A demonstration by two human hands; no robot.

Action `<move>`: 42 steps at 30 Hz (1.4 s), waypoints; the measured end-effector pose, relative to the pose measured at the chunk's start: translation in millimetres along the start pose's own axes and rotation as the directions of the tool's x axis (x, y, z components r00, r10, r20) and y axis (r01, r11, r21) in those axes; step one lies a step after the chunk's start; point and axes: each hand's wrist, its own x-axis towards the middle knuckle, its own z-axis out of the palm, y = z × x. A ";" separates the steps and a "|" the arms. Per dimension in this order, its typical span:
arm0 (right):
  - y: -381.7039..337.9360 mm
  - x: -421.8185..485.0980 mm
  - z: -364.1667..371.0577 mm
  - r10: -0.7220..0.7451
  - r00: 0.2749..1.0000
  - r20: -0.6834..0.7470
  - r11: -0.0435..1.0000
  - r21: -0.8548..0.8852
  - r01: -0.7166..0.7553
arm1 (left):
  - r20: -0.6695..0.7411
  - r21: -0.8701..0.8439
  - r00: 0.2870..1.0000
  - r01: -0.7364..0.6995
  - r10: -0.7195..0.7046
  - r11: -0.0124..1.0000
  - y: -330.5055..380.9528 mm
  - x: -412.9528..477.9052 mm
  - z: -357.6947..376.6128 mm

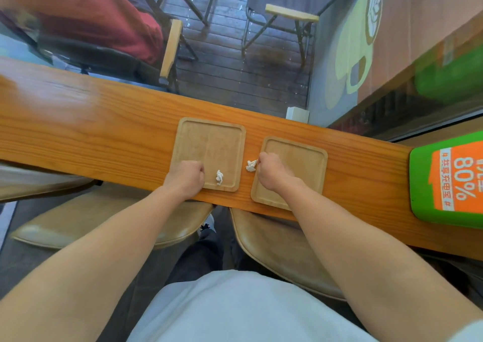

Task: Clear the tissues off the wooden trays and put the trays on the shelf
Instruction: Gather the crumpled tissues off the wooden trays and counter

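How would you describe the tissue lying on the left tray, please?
On the long orange wooden counter sit two square pale wooden trays. On the left tray, near its front right corner, lies a small crumpled white tissue, untouched, unlike the one at the right hand.

Premises appear to be a café or similar eating place. Evidence: a long, narrow wooden counter (91, 122) runs along a glazed front, with moulded tan seats (274, 250) tucked under its near edge. Beyond the glass, on the far side, folding chairs with wooden armrests (290, 15) stand on dark decking (235, 75). A latte-art cup graphic (366, 28) is applied to the window at far right. A green and orange shared-charging placard reading "80%" (452, 182) sits at the counter's right end.
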 end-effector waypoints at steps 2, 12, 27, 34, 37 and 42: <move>1.1 -2.7 3.5 0.011 1.000 -0.008 1.000 0.001 -0.011 | -0.051 -0.016 0.999 -0.017 0.016 1.000 -0.7 -3.4 3.3; 20.7 15.3 43.9 0.030 0.999 0.014 1.000 0.006 -0.030 | -0.022 0.055 0.984 0.181 -0.180 0.982 -16.3 15.5 39.4; 15.6 27.1 51.9 0.024 0.991 -0.134 0.995 0.096 -0.011 | 0.002 0.068 0.984 0.177 -0.178 0.982 -9.4 19.3 28.6; 19.2 20.4 29.8 0.068 0.990 -0.127 0.992 0.116 -0.053 | 0.047 0.006 0.992 0.114 -0.114 0.993 2.0 7.2 14.6; 17.1 20.5 29.4 0.036 0.992 -0.123 0.993 0.113 -0.022 | 0.078 -0.056 0.993 0.093 -0.088 0.994 7.4 7.8 17.6; 9.7 25.2 42.7 0.004 0.997 -0.079 0.998 0.065 0.002 | 0.096 -0.175 0.995 -0.005 0.022 0.985 10.6 11.5 36.9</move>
